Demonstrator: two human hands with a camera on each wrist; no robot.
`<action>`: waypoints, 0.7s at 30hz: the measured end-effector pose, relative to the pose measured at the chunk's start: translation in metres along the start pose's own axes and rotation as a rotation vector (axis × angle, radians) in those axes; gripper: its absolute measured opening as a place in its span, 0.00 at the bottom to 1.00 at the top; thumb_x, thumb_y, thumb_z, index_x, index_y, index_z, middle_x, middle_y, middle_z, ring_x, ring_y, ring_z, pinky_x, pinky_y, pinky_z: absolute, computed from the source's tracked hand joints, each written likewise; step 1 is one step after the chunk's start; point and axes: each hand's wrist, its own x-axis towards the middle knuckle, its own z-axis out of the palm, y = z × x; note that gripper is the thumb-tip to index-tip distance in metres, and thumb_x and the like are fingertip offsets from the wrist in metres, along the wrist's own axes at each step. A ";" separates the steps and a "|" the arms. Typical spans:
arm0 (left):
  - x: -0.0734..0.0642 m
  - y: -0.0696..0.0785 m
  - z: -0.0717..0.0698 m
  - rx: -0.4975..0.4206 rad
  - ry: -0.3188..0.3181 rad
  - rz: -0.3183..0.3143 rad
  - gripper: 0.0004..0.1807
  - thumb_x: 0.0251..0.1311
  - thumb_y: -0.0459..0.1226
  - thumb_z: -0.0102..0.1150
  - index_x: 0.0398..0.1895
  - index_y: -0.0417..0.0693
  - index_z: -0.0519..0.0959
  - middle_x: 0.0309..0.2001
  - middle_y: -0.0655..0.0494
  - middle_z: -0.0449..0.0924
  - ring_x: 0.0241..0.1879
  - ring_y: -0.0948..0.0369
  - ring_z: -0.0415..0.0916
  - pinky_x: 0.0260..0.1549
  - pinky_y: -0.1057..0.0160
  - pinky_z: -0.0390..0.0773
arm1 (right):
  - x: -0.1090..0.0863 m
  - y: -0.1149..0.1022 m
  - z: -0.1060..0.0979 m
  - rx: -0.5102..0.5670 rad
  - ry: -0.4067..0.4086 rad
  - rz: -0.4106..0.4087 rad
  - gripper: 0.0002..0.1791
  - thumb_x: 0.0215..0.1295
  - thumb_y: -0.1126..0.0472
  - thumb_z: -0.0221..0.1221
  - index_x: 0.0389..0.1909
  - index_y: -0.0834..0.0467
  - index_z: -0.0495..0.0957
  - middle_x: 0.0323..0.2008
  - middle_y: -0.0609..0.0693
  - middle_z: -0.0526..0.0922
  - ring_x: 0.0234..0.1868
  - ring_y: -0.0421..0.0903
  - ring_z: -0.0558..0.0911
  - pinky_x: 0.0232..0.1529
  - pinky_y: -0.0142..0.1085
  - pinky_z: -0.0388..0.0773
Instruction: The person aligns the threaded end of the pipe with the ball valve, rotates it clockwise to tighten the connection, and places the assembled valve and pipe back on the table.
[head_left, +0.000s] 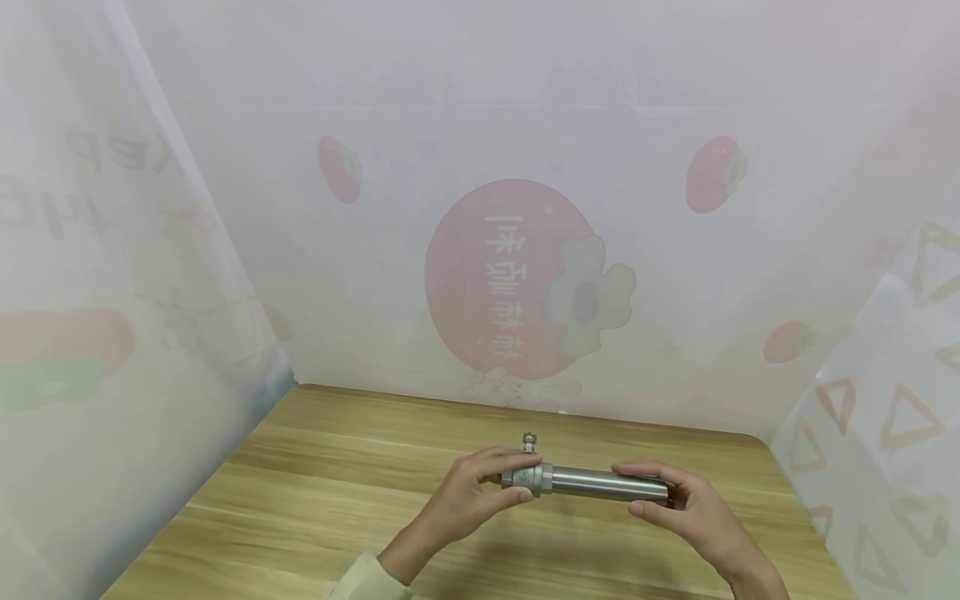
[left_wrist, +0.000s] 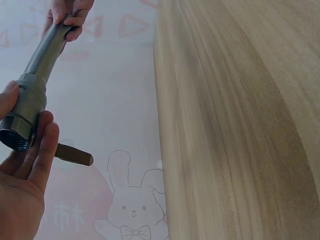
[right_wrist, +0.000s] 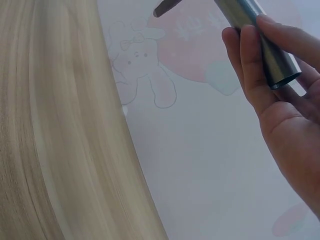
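Observation:
In the head view a metal ball valve and a straight steel pipe form one line over the wooden table. My left hand grips the valve at its left end, thumb on the near side and fingers on the far side. A short handle sticks out from the valve. The left wrist view shows the valve's open end with internal threads. My right hand holds the pipe near its far right end, between thumb and fingers. That pipe end is hollow in the right wrist view.
The wood-grain table lies beneath both hands. Pale printed sheets stand around it: a back sheet with a red fruit picture, a left sheet and a right sheet with triangles.

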 end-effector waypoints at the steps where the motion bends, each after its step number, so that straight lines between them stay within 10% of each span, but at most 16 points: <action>1: 0.000 0.000 0.000 -0.002 0.000 -0.003 0.25 0.70 0.40 0.73 0.69 0.51 0.84 0.65 0.49 0.86 0.54 0.65 0.85 0.50 0.63 0.89 | 0.000 0.000 0.000 -0.003 0.004 0.002 0.24 0.76 0.71 0.64 0.71 0.64 0.78 0.63 0.48 0.88 0.56 0.41 0.88 0.53 0.35 0.89; 21: 0.000 0.002 -0.001 -0.009 -0.003 0.003 0.25 0.70 0.39 0.73 0.69 0.50 0.84 0.65 0.48 0.86 0.53 0.65 0.85 0.50 0.63 0.89 | -0.002 -0.002 0.000 0.014 0.019 0.017 0.23 0.77 0.70 0.63 0.70 0.65 0.79 0.60 0.50 0.89 0.51 0.46 0.91 0.53 0.38 0.90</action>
